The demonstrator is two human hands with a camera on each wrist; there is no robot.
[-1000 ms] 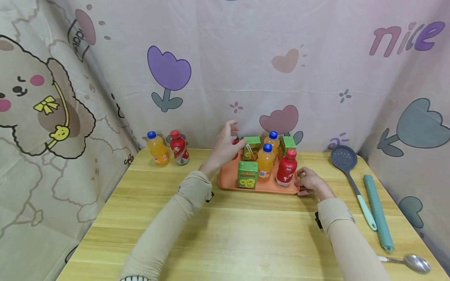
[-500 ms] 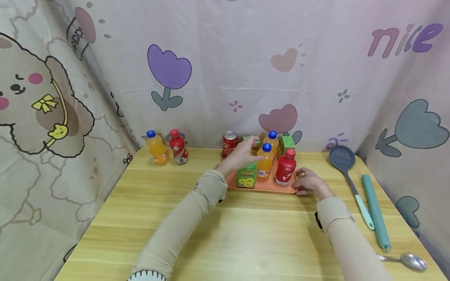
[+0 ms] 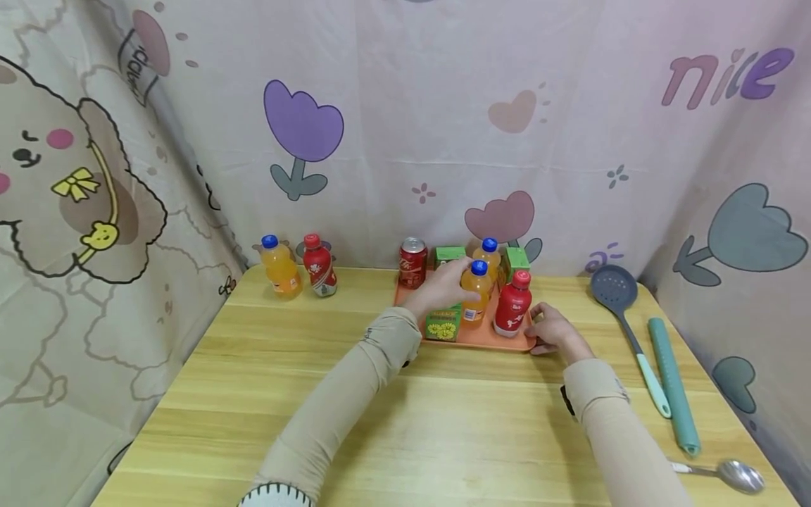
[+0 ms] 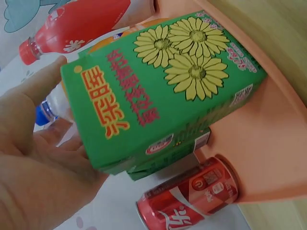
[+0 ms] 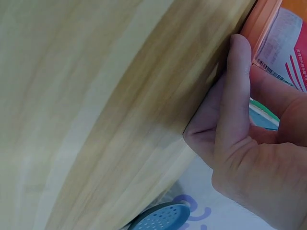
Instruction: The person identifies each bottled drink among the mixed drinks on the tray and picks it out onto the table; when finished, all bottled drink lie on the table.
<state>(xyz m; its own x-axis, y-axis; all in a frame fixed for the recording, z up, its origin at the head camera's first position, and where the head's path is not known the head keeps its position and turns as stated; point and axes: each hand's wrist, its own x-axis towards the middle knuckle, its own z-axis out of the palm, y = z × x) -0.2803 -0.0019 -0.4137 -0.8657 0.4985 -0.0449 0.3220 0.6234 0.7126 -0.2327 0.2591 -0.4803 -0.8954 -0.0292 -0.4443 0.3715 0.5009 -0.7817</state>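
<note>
An orange tray [image 3: 481, 341] at the back of the table bears several drinks. My left hand [image 3: 443, 285] reaches over a green drink carton [image 3: 442, 326], thumb in front of and fingers behind the front orange juice bottle [image 3: 476, 292]. In the left wrist view the carton [image 4: 163, 91] hides much of this bottle; its blue cap [image 4: 44, 115] shows between the thumb and fingers of the left hand [image 4: 43, 153]. With thumb and fingers, my right hand [image 3: 552, 329] holds the tray's right front corner, beside a red bottle [image 3: 513, 304]. The right wrist view shows a finger [image 5: 235, 81] against the rim.
Behind the left hand stands a red cola can [image 3: 413, 264]. Another juice bottle [image 3: 282, 271] and red bottle [image 3: 319, 266] stand at the back left. Along the right lie a slotted skimmer [image 3: 614, 287], a green stick-like roll [image 3: 674, 387] and a metal spoon [image 3: 738, 475].
My left hand has left the cola can and moved right, over the front carton, to the front juice bottle. My right hand has stayed at the tray's corner.
</note>
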